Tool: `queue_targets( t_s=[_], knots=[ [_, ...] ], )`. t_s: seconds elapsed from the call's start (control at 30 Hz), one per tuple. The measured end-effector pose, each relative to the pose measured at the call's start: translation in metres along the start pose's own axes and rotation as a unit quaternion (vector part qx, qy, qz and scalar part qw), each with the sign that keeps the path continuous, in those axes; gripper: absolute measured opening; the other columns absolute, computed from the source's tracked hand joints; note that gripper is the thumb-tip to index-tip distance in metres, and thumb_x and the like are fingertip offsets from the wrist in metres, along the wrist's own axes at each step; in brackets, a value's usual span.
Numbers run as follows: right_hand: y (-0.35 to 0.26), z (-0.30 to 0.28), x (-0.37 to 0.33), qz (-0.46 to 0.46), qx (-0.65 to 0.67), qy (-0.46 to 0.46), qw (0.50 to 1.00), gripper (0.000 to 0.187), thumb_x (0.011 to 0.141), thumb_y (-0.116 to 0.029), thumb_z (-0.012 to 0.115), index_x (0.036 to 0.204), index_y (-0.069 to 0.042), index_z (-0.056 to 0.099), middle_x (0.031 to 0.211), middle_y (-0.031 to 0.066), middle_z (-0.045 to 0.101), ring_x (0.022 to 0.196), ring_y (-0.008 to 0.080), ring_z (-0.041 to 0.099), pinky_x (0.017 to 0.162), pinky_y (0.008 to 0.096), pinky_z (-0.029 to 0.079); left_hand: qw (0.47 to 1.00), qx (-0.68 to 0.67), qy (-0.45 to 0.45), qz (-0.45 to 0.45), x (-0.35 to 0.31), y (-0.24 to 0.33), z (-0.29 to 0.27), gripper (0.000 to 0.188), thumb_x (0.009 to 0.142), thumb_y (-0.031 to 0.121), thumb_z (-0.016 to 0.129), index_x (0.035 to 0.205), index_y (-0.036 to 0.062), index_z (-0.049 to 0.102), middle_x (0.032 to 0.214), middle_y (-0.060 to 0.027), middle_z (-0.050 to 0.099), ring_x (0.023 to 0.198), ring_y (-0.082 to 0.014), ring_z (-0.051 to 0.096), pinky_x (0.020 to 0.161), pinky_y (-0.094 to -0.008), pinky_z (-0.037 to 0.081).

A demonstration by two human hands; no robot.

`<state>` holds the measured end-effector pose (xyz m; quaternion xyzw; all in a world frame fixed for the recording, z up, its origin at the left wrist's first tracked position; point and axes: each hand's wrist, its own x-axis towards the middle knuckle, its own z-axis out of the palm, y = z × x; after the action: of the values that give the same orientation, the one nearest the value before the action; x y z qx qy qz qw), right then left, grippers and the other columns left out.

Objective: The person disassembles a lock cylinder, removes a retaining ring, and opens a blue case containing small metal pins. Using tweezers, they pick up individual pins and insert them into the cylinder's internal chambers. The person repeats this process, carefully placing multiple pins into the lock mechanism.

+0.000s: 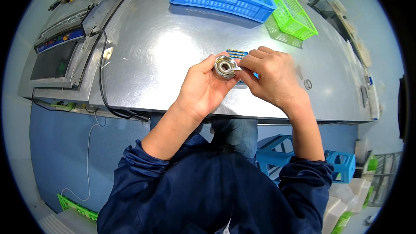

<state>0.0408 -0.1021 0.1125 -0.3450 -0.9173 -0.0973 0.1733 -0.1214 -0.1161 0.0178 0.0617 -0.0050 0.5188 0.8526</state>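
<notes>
My left hand (pixel 196 90) is closed around a shiny round metal part (pixel 219 74), which looks like a bearing with a hole in its middle. Its open face is turned up toward me, above the table. From the right, my right hand (pixel 276 77) pinches a thin, pale flat strip (pixel 235 68) between thumb and fingers. The strip's tip reaches over the face of the round part; whether it touches cannot be made out. Behind and partly under both hands lies a small blue holder with rows of yellowish pieces (pixel 236 53), mostly hidden.
A metal table (pixel 143 60) spans the view. At its far side stand a blue crate (pixel 216 4) and a green basket (pixel 299 26). A small ring (pixel 307 84) lies to the right. Left are a machine with a dark plate (pixel 56 60) and a black cable (pixel 102 78). Blue stools (pixel 277 151) stand below.
</notes>
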Motion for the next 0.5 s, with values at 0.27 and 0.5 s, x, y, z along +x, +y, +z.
queue_targets(
  t_s=[0.27,0.5],
  knots=[
    [0.0003,0.0034,0.0003,-0.005,0.007,-0.007,1.0,0.013,0.073,-0.019,0.069,0.069,-0.009,0.063,0.066,0.0027,0.061,0.066,0.022,0.061,0.055,0.0364,0.048,1.0,0.004,-0.014,-0.007,0.0014,0.0001,-0.0018,0.037,0.104,0.023,0.027,0.119,-0.0036,0.047,0.113,-0.0148,0.058,0.104,-0.0237,0.057,0.099,-0.0408,0.045],
    [0.0019,0.0042,-0.0002,0.002,0.038,-0.024,0.999,0.013,0.074,-0.02,0.069,0.069,-0.008,0.063,0.066,0.0042,0.061,0.064,0.0241,0.061,0.055,0.038,0.048,0.999,-0.006,-0.041,-0.016,-0.001,-0.0008,-0.0025,0.037,0.104,0.023,0.026,0.119,-0.0034,0.047,0.112,-0.014,0.058,0.103,-0.0234,0.057,0.098,-0.0405,0.045]
  ],
)
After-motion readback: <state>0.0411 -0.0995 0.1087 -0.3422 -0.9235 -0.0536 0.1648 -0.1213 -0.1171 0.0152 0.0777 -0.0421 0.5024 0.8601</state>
